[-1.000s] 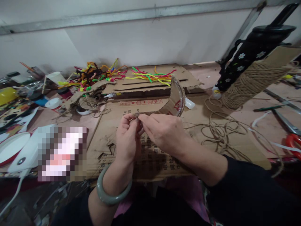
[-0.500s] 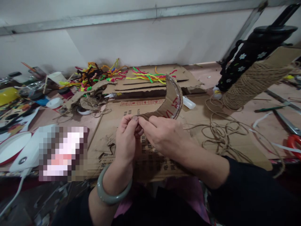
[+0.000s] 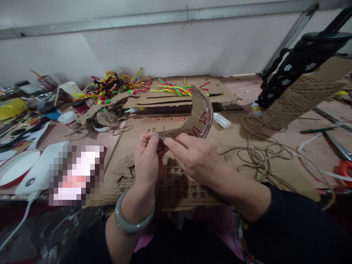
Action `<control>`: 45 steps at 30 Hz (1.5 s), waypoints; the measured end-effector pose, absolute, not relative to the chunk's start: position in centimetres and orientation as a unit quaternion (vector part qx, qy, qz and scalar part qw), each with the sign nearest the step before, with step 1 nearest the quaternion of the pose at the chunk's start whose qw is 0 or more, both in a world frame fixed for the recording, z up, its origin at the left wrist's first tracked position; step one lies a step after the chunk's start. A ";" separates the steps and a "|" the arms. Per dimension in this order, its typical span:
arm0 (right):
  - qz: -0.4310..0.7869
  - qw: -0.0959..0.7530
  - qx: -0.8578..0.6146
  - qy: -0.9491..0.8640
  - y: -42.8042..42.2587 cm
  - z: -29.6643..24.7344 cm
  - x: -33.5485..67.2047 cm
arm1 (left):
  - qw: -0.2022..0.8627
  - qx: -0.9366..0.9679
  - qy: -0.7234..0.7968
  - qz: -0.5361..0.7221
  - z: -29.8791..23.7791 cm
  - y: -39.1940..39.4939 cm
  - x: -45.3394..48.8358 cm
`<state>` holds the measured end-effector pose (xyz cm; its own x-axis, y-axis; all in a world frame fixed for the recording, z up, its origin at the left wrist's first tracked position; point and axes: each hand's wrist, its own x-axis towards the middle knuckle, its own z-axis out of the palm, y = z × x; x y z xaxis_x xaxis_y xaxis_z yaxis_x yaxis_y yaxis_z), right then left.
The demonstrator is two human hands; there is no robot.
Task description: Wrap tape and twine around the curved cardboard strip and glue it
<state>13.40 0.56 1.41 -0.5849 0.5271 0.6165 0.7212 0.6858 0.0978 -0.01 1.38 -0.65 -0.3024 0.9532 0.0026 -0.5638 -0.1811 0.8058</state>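
A crescent-shaped piece of cardboard [image 3: 198,112] with red print is held up over the flat cardboard sheet [image 3: 176,176]. A shiny, clear strip and a cord-like edge run along its outer curve. My left hand [image 3: 147,157] pinches the crescent's lower left tip between thumb and fingers; a green-grey bangle [image 3: 132,220] circles that wrist. My right hand [image 3: 192,157] grips the same piece along its lower edge, its fingertips close to the left thumb. What lies under the fingers is hidden.
At the right stand a twine spool [image 3: 297,95] and a black flowered vase [image 3: 291,69], with loose twine [image 3: 258,157] below and scissors [image 3: 338,146] beside. Colourful fuzzy stems [image 3: 176,88] lie at the back. A white corded device [image 3: 46,165] and paint jars [image 3: 51,113] are left.
My fingertips have shifted slightly apart at the crescent's tip, and the crescent has tilted a little. The whole view has moved slightly.
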 end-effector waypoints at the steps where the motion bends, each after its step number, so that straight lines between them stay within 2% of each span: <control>1: -0.169 0.283 -0.358 -0.873 0.6 1.4 13.4 | 0.527 0.266 0.362 0.721 -0.6 1.4 0.0; 19: -0.132 0.253 -0.396 -0.873 0.3 1.6 13.4 | 0.545 0.275 0.356 0.708 -0.8 1.3 -0.1; 25: -0.145 0.276 -0.393 -0.865 0.4 1.6 13.7 | 0.566 0.280 0.356 0.689 -0.6 1.1 -0.2; 34: -0.154 0.284 -0.388 -0.863 0.7 1.4 13.8 | 0.552 0.296 0.373 0.684 -0.4 1.2 0.1; 41: -0.152 0.333 -0.372 -0.853 1.2 1.4 14.7 | 0.520 0.270 0.396 0.707 -0.3 1.4 -0.2; 45: -0.133 0.325 -0.381 -0.855 1.2 1.6 15.0 | 0.515 0.269 0.407 0.705 -0.2 1.4 -0.3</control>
<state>15.04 1.23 1.55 -0.4982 0.5659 0.6570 0.7383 0.6742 -0.0209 -0.32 1.42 -0.22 -0.3253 0.9448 -0.0394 -0.5071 -0.1391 0.8506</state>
